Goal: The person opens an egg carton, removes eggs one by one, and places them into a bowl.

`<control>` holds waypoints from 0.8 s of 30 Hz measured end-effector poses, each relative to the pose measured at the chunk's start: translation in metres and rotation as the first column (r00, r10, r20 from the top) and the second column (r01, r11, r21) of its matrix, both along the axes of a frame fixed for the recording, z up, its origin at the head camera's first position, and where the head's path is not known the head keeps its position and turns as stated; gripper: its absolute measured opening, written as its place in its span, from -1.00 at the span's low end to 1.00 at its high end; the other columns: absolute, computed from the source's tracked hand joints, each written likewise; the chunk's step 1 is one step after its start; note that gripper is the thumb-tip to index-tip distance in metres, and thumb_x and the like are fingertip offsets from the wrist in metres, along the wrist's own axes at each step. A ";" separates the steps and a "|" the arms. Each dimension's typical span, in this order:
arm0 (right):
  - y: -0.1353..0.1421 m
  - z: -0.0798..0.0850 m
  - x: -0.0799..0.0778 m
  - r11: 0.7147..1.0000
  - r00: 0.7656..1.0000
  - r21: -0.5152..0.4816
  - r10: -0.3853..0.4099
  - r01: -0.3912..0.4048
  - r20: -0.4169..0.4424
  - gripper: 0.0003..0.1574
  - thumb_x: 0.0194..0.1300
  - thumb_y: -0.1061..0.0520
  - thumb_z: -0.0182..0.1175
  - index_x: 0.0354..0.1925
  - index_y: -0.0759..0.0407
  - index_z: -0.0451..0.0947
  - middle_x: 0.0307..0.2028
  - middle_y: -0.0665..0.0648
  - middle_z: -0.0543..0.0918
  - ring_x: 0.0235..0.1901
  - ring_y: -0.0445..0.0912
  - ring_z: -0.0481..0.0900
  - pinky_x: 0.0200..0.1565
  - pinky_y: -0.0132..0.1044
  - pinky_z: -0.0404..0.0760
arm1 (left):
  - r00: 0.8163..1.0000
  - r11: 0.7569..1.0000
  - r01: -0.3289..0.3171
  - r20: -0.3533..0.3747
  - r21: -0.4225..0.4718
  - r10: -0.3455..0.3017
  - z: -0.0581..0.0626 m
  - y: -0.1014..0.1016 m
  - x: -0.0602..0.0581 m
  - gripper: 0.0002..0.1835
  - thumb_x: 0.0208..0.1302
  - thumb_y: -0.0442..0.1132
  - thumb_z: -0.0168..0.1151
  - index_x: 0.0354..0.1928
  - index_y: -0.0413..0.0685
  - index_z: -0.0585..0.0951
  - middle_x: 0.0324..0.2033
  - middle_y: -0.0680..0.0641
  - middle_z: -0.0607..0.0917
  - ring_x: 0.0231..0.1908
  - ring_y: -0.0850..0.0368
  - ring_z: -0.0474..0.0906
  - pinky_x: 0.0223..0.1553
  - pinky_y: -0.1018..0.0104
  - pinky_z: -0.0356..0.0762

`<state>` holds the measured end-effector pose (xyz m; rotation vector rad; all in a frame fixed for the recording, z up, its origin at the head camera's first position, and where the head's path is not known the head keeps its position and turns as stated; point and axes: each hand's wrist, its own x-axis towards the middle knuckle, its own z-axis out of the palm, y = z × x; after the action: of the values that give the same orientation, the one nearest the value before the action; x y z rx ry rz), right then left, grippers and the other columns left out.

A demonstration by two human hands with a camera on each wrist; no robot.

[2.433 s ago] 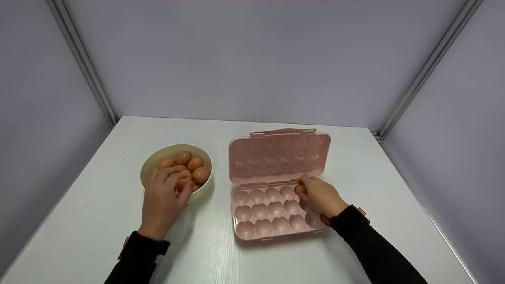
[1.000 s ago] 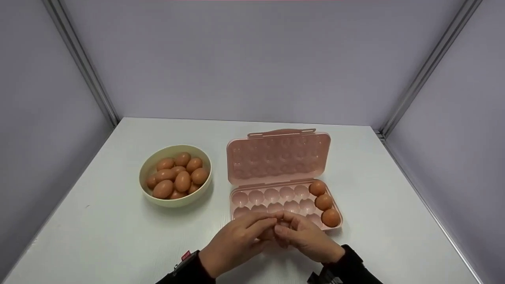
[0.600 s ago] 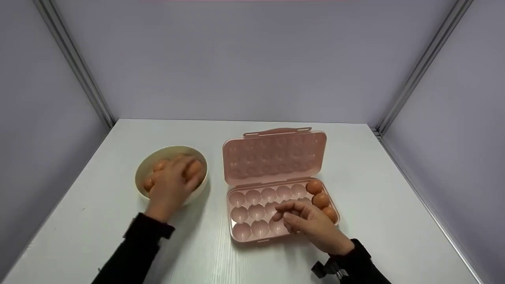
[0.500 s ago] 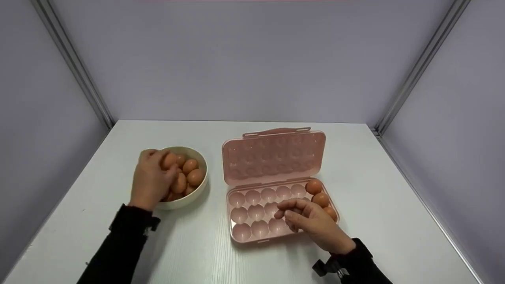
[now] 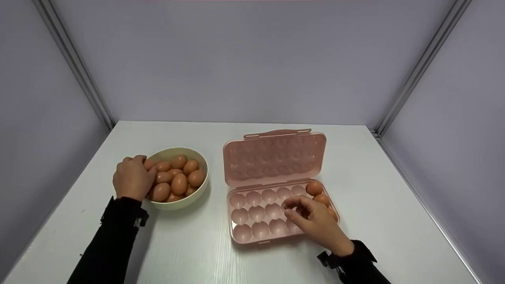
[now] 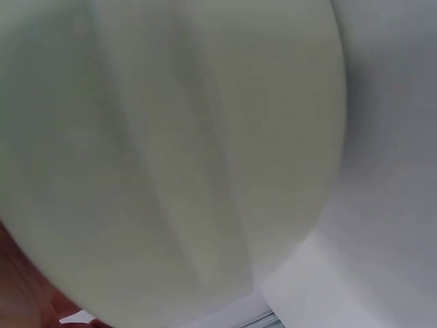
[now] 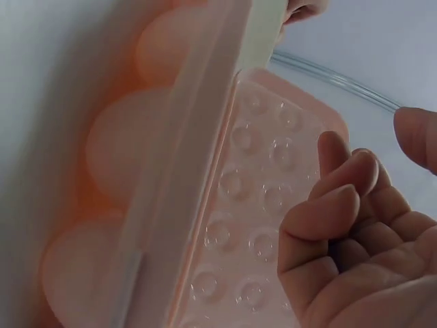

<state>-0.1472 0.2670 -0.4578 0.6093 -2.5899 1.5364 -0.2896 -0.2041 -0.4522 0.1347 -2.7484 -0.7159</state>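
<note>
My left hand (image 5: 133,179) is at the left rim of a cream bowl (image 5: 177,206), its fingers and thumb around a brown egg (image 5: 149,164). Several more brown eggs (image 5: 179,184) lie heaped in the bowl. In the left wrist view the bowl's outer wall (image 6: 171,171) fills most of the picture, with part of the hand at lower left. My right hand (image 5: 315,221) hovers over the right part of a pink egg carton (image 5: 257,213), fingers loosely bent and holding nothing. Three eggs (image 5: 314,188) sit in the carton's rightmost column, partly covered by the hand.
The carton's lid (image 5: 274,159) stands raised at the back. Bowl and carton rest on a white table (image 5: 205,252), the bowl to the left. Grey-white panels (image 5: 252,59) enclose the back and both sides.
The hands, together before the carton a second ago, have separated. My left hand has gone back to the bowl and shifted to its left rim. My right hand has stayed over the carton.
</note>
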 end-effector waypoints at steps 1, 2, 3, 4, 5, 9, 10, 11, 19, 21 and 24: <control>0.000 -0.001 -0.001 0.999 0.999 0.035 -0.017 0.018 -0.044 -0.73 0.52 0.10 0.32 0.07 0.22 0.68 -0.12 0.11 0.78 -0.29 -0.29 0.65 -0.23 -0.43 0.65 | 1.000 1.000 -0.004 0.004 -0.015 0.004 -0.001 -0.001 0.000 -0.47 0.41 -0.14 0.33 0.26 -0.41 0.61 0.06 -0.59 0.64 0.08 -0.59 0.59 0.04 -0.45 0.58; -0.001 -0.001 -0.001 0.997 0.996 0.063 -0.029 0.034 -0.079 -0.74 0.51 0.09 0.34 0.05 0.20 0.69 -0.16 0.05 0.78 -0.33 -0.29 0.63 -0.27 -0.43 0.63 | 1.000 1.000 -0.007 0.009 -0.026 0.007 -0.002 -0.001 0.000 -0.47 0.42 -0.13 0.33 0.25 -0.41 0.61 0.05 -0.58 0.65 0.07 -0.59 0.60 0.02 -0.45 0.58; -0.001 -0.002 -0.001 0.996 0.994 0.082 -0.037 0.045 -0.102 -0.74 0.49 0.08 0.35 0.04 0.20 0.69 -0.18 -0.02 0.78 -0.36 -0.30 0.62 -0.30 -0.42 0.62 | 1.000 0.999 -0.006 0.014 -0.032 0.006 -0.002 -0.002 0.001 -0.48 0.42 -0.13 0.33 0.24 -0.41 0.61 0.05 -0.58 0.65 0.07 -0.59 0.60 0.01 -0.45 0.58; -0.001 -0.002 -0.002 0.993 0.992 0.100 -0.044 0.056 -0.119 -0.74 0.49 0.07 0.36 0.03 0.19 0.70 -0.19 -0.07 0.78 -0.38 -0.31 0.60 -0.31 -0.42 0.61 | 1.000 0.999 -0.004 0.019 -0.033 0.005 -0.003 -0.002 0.001 -0.48 0.42 -0.12 0.34 0.23 -0.41 0.62 0.05 -0.58 0.65 0.07 -0.59 0.60 0.01 -0.45 0.58; -0.001 -0.002 -0.002 0.991 0.990 0.116 -0.050 0.065 -0.129 -0.73 0.48 0.06 0.37 0.02 0.19 0.70 -0.20 -0.10 0.78 -0.39 -0.32 0.59 -0.32 -0.43 0.60 | 1.000 0.999 -0.002 0.022 -0.036 0.003 -0.003 -0.002 0.001 -0.49 0.42 -0.12 0.35 0.22 -0.41 0.62 0.06 -0.58 0.65 0.07 -0.59 0.59 0.01 -0.45 0.58; -0.002 -0.002 -0.003 0.988 0.990 0.141 -0.051 0.070 -0.132 -0.72 0.47 0.04 0.38 0.02 0.18 0.71 -0.17 -0.10 0.81 -0.39 -0.34 0.57 -0.30 -0.42 0.60 | 1.000 0.999 0.004 0.022 -0.048 -0.003 -0.006 -0.001 0.002 -0.51 0.44 -0.16 0.35 0.21 -0.42 0.61 0.12 -0.58 0.58 0.12 -0.59 0.53 0.03 -0.47 0.57; -0.003 -0.003 -0.003 0.988 0.990 0.142 -0.050 0.068 -0.130 -0.72 0.47 0.04 0.38 0.02 0.18 0.71 -0.16 -0.09 0.82 -0.38 -0.34 0.57 -0.30 -0.42 0.60 | 1.000 0.998 0.006 0.017 -0.055 -0.005 -0.006 0.000 0.003 -0.52 0.44 -0.17 0.35 0.21 -0.43 0.61 0.13 -0.58 0.57 0.13 -0.60 0.52 0.03 -0.47 0.57; -0.003 -0.003 -0.003 0.988 0.991 0.139 -0.047 0.065 -0.128 -0.72 0.47 0.04 0.38 0.03 0.18 0.71 -0.16 -0.08 0.82 -0.38 -0.33 0.58 -0.30 -0.42 0.60 | 1.000 0.998 0.006 0.010 -0.061 -0.005 -0.007 0.000 0.003 -0.53 0.44 -0.19 0.34 0.21 -0.44 0.61 0.13 -0.59 0.55 0.13 -0.60 0.51 0.03 -0.48 0.57; 0.003 -0.004 -0.004 0.966 0.951 0.210 -0.083 0.150 -0.297 -0.79 0.39 0.12 0.45 -0.03 0.07 0.73 -0.26 -0.11 0.78 -0.45 -0.35 0.50 -0.27 -0.40 0.51 | 0.996 0.998 -0.012 -0.084 -0.070 0.006 -0.008 0.005 0.011 -0.55 0.48 -0.19 0.25 0.20 -0.45 0.63 0.14 -0.58 0.54 0.12 -0.61 0.49 0.07 -0.48 0.52; 0.007 -0.001 -0.005 0.946 0.935 0.252 -0.112 0.204 -0.337 -0.78 0.35 0.13 0.48 -0.05 0.10 0.73 -0.28 -0.06 0.77 -0.44 -0.31 0.51 -0.25 -0.37 0.50 | 0.985 0.999 -0.017 -0.173 -0.049 0.008 -0.006 0.010 0.015 -0.58 0.45 -0.21 0.26 0.15 -0.43 0.66 0.13 -0.56 0.57 0.10 -0.58 0.50 0.08 -0.44 0.50; 0.016 0.007 -0.006 0.895 0.926 0.342 -0.167 0.286 -0.338 -0.72 0.32 0.12 0.51 -0.04 0.13 0.71 -0.30 0.01 0.73 -0.42 -0.25 0.51 -0.25 -0.33 0.53 | 0.940 1.000 0.016 -0.341 -0.015 -0.020 -0.003 0.022 0.022 -0.66 0.39 -0.25 0.35 0.03 -0.40 0.70 0.08 -0.49 0.63 0.04 -0.52 0.52 0.06 -0.37 0.50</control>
<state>-0.1528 0.2825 -0.4511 0.4918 -2.6160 0.7936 -0.2675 -0.1822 -0.4547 -0.0178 -2.4235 -0.6573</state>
